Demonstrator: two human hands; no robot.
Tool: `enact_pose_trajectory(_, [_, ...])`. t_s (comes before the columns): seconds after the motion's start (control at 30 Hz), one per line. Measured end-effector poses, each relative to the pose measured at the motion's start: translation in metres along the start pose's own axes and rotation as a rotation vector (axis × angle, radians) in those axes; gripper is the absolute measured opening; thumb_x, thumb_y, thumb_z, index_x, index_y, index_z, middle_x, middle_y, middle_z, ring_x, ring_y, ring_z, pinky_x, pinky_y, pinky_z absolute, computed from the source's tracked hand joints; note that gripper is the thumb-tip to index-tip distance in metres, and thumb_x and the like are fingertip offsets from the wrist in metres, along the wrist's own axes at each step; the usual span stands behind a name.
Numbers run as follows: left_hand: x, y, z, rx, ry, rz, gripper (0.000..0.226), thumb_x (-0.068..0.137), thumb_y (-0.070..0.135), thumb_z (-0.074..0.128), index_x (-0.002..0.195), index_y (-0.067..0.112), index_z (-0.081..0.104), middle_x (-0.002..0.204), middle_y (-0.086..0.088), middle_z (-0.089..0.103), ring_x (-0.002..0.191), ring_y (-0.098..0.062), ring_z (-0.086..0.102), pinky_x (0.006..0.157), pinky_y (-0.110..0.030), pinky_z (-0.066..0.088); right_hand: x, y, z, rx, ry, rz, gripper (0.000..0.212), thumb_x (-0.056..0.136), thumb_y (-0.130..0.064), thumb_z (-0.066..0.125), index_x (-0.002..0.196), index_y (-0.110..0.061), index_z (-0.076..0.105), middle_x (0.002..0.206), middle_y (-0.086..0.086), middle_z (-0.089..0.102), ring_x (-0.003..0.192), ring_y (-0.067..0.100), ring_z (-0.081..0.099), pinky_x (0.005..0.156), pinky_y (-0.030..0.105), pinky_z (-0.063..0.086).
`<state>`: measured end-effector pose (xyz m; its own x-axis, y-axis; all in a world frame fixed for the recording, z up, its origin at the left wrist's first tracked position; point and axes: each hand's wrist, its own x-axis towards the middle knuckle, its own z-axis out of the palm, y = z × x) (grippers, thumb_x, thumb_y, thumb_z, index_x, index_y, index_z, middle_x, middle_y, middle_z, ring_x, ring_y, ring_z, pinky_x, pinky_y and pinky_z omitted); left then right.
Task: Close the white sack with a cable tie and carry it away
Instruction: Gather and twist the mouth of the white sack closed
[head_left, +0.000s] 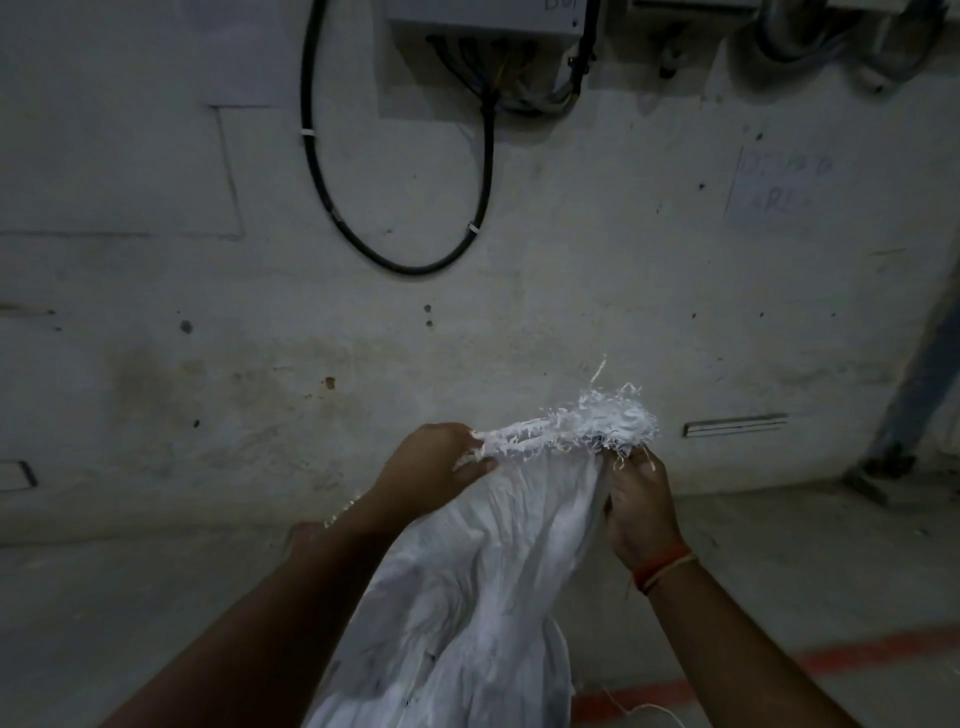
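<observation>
Crumpled white sack (483, 571), frayed mouth bunched between both hands.

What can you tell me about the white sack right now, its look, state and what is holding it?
The white sack looks like woven plastic cloth, crumpled and creased, with a few dark smudges low down. Its mouth is at the top, with a frayed edge of loose white threads, and is not tied; no cable tie shows. The left hand grips the mouth's left end, the right hand grips its right end, pulling it taut between them. The body hangs down between the forearms and out of view.
</observation>
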<state>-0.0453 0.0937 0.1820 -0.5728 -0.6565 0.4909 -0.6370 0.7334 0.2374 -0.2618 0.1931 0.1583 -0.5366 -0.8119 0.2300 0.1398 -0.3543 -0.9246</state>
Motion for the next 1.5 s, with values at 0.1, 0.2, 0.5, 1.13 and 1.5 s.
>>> enact_pose_trajectory(0.1, [0.002, 0.002, -0.005, -0.131, 0.179, -0.118, 0.030, 0.082, 0.047, 0.075, 0.086, 0.017, 0.079, 0.085, 0.005, 0.076, 0.072, -0.010, 0.067, 0.065, -0.021, 0.044, 0.005, 0.007, -0.008, -0.049, 0.021, 0.049, 0.022, 0.101, -0.012, 0.049, 0.086, -0.027, 0.054, 0.081, -0.008, 0.066, 0.074, 0.007, 0.062, 0.072, 0.027, 0.051])
enact_pose_trajectory(0.2, [0.004, 0.009, -0.010, -0.227, 0.229, -0.157, 0.033, 0.080, 0.046, 0.078, 0.096, 0.018, 0.080, 0.093, 0.006, 0.078, 0.077, -0.005, 0.068, 0.074, -0.022, 0.054, 0.004, 0.007, 0.002, -0.059, 0.083, 0.027, 0.028, 0.101, -0.003, 0.044, 0.081, -0.020, 0.055, 0.067, -0.007, 0.066, 0.062, 0.005, 0.062, 0.054, 0.016, 0.051])
enact_pose_trajectory(0.5, [0.011, 0.030, -0.002, -0.268, 0.286, -0.064, 0.015, 0.078, 0.015, 0.080, 0.093, 0.016, 0.079, 0.096, 0.000, 0.079, 0.091, -0.015, 0.072, 0.077, -0.006, 0.041, -0.011, 0.010, 0.060, -0.160, -0.111, -0.055, 0.026, 0.098, -0.013, 0.052, 0.120, -0.014, 0.067, 0.117, 0.007, 0.072, 0.111, 0.023, 0.068, 0.102, 0.045, 0.051])
enact_pose_trajectory(1.13, [-0.022, -0.021, 0.007, -0.247, -0.086, 0.080, 0.060, 0.082, 0.045, 0.077, 0.131, 0.023, 0.051, 0.126, 0.005, 0.063, 0.113, -0.011, 0.062, 0.097, -0.032, 0.050, -0.012, 0.051, 0.029, -0.113, -0.144, -0.118, 0.023, 0.089, -0.001, 0.068, 0.110, -0.009, 0.073, 0.109, 0.001, 0.077, 0.109, 0.017, 0.069, 0.098, 0.034, 0.052])
enact_pose_trajectory(1.5, [-0.032, -0.050, 0.006, -0.094, -0.014, -0.034, 0.035, 0.090, 0.049, 0.054, 0.094, 0.020, 0.074, 0.087, 0.004, 0.077, 0.077, -0.014, 0.070, 0.073, -0.032, 0.055, -0.012, 0.051, 0.027, -0.040, -0.111, -0.089, 0.023, 0.090, 0.004, 0.063, 0.106, -0.011, 0.071, 0.095, -0.014, 0.077, 0.095, -0.001, 0.070, 0.085, 0.012, 0.051])
